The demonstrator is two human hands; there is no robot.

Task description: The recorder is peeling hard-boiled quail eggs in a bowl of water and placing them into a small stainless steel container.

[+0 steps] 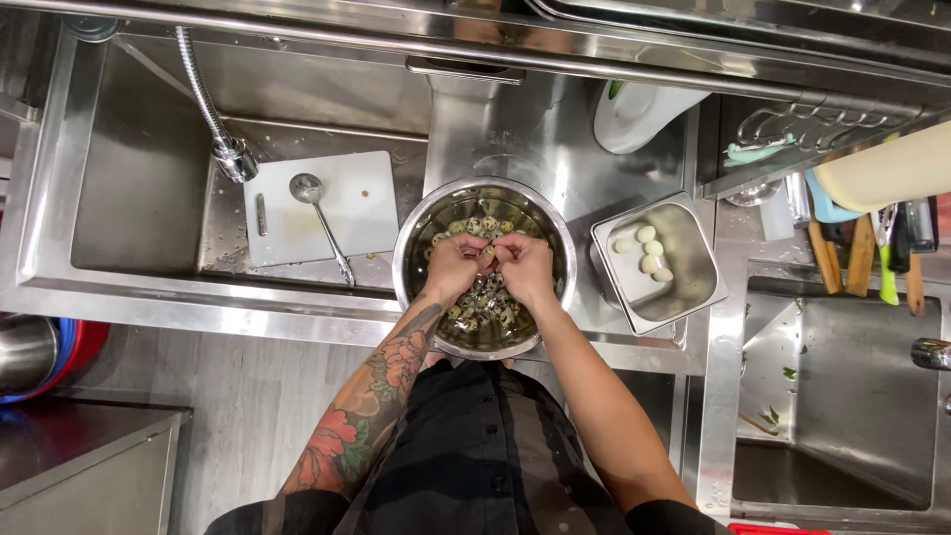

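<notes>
I am holding one small speckled egg (487,256) at frame centre, pinching it between both hands, my left hand (454,266) and right hand (525,267) closing fingers on it above the steel bowl (416,238) of speckled eggs. The bowl's rim is ringing my hands closely; a square pan (693,260) of peeled eggs (646,254) is sitting just right.

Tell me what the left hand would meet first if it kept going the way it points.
Probably the right hand: the left hand points right, toward it, both pinching a small egg above the steel bowl.
</notes>
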